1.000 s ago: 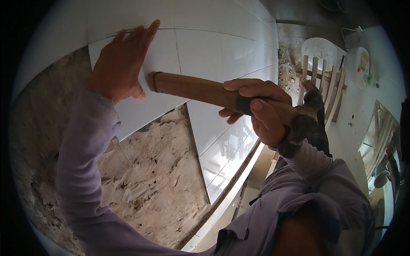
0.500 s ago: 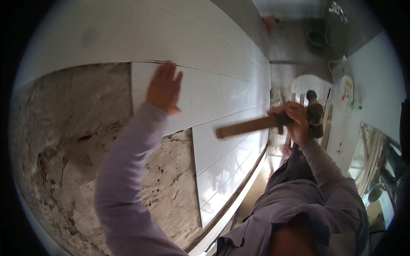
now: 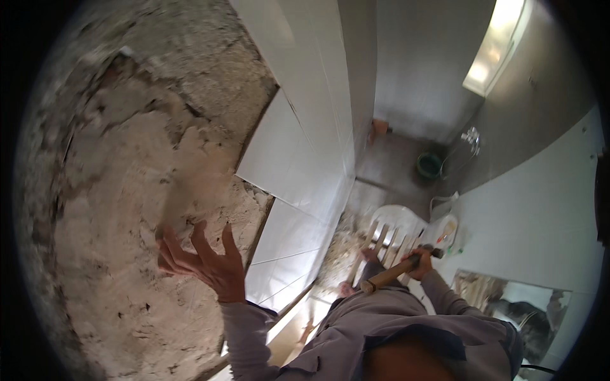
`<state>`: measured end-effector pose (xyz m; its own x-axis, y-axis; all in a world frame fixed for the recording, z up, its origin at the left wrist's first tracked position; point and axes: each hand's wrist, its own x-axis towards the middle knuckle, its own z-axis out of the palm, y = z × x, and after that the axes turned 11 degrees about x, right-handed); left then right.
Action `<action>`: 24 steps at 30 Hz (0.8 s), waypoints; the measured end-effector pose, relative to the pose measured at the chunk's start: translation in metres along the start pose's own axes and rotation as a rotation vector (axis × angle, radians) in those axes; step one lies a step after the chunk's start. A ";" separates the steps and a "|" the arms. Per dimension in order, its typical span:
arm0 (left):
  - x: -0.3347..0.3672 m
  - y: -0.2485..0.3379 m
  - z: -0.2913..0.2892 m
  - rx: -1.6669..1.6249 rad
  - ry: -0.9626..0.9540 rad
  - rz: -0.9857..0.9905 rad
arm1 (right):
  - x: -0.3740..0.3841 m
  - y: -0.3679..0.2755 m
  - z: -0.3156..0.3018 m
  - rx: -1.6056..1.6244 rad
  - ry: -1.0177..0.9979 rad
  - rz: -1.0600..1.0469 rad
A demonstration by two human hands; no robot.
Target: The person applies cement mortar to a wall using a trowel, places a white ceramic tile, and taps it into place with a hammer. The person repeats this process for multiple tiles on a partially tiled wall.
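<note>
My left hand (image 3: 206,263) is raised in front of the bare, rough wall (image 3: 114,209), fingers spread and nothing in them; whether it touches the plaster I cannot tell. In my right hand (image 3: 420,265) is a hammer (image 3: 391,274), gripped close to its dark metal head, its wooden handle slanting down to the left across my body. White tiles (image 3: 283,146) cover the wall to the right of the bare patch, with a stepped edge where the tiling stops.
Wooden slats (image 3: 389,240) and a white rounded seat-like piece (image 3: 400,219) lie beyond my feet. A green basin (image 3: 429,165) stands on the floor at the far end, near a wall tap (image 3: 471,140). On the right is a white wall with a mirror (image 3: 508,305).
My left hand has left the white tiles and moved down over the bare wall, its fingers spreading. My right hand has drawn back toward my body with the hammer. The view has turned.
</note>
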<state>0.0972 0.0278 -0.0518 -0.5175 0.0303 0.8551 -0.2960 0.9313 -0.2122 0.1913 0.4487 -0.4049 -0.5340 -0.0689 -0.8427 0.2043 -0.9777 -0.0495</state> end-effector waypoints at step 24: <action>0.043 -0.024 -0.016 0.333 0.084 -0.192 | 0.073 -0.005 -0.003 -0.478 0.206 0.303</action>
<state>0.0948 0.0130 -0.0021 -0.3639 -0.0902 0.9271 -0.6324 0.7546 -0.1748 0.1535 0.4492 -0.4680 -0.2345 -0.2440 -0.9410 0.6939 -0.7199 0.0137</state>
